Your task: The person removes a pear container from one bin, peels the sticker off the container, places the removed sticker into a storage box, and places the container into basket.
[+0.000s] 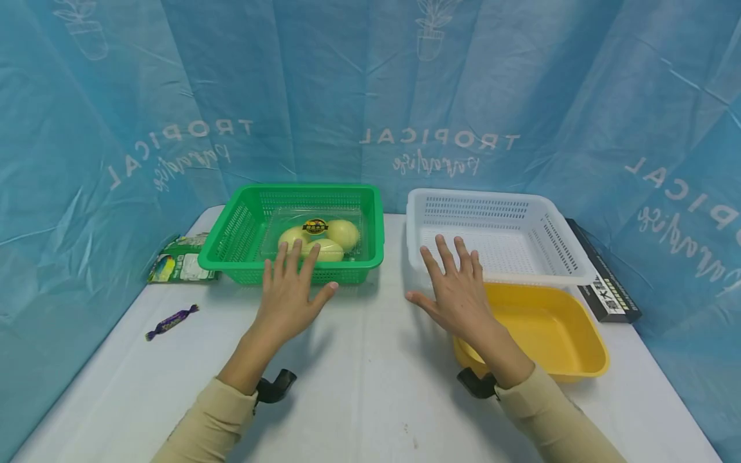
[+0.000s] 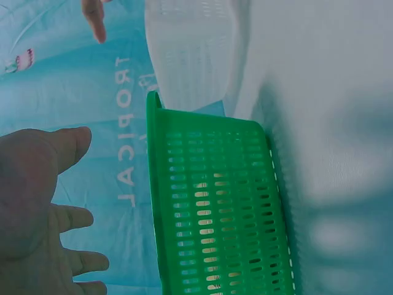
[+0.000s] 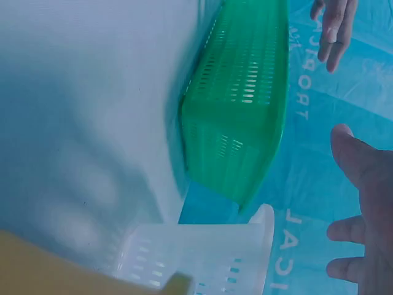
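Gripping nothing with the left hand [image 1: 287, 299] or the right hand [image 1: 460, 296]; holding both palm-down above the white table [image 1: 359, 399], with fingers straight and spread and thumbs turned inward. Hovering with the left by the near rim of a green plastic basket [image 1: 379, 235], and with the right by the near left corner of a white plastic basket [image 1: 498, 252], apart from both baskets in the wrist views. Can see a clear lidded fruit pack [image 1: 283, 217] inside the green basket, at far left of centre, with pale yellow-green fruits [image 1: 344, 235] under a dark label [image 1: 315, 226]. Can also see a yellow basin [image 1: 544, 334] at near right, a black box [image 1: 616, 299] farther right, and at left a green packet [image 1: 184, 265] and a purple wrapped candy [image 1: 172, 323]. Looks like a ready pose, with no grasp yet begun. Would probably call, for a hold on the pack, for reaching over the basket's near rim, closing on opposite sides of the lidded shell and lifting it level, without squeezing the thin plastic.
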### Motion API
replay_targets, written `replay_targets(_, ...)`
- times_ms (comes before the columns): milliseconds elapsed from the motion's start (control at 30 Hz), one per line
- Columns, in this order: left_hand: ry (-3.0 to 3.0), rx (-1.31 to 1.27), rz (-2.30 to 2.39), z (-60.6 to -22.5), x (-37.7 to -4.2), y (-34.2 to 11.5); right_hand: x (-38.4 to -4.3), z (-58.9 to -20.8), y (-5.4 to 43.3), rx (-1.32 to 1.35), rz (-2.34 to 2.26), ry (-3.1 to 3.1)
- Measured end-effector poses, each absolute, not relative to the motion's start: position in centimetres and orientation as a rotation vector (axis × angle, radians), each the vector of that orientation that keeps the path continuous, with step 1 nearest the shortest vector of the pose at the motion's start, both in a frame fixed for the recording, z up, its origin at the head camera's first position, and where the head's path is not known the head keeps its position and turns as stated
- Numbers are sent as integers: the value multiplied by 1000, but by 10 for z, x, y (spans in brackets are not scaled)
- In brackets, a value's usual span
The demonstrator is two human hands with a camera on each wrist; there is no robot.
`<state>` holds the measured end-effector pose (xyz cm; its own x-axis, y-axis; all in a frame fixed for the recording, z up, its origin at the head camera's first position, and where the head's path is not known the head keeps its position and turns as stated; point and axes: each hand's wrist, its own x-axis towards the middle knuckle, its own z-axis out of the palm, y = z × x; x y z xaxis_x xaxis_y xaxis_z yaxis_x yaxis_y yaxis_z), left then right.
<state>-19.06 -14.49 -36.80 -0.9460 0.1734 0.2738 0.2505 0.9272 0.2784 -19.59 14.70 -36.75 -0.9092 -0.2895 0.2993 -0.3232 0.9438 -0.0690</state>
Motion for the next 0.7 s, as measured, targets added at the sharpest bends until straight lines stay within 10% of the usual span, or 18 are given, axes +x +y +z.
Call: replay_targets(700, -2740, -255, -557, -364, -200, -166, -207, -365, 133, 465, 294, -2833)
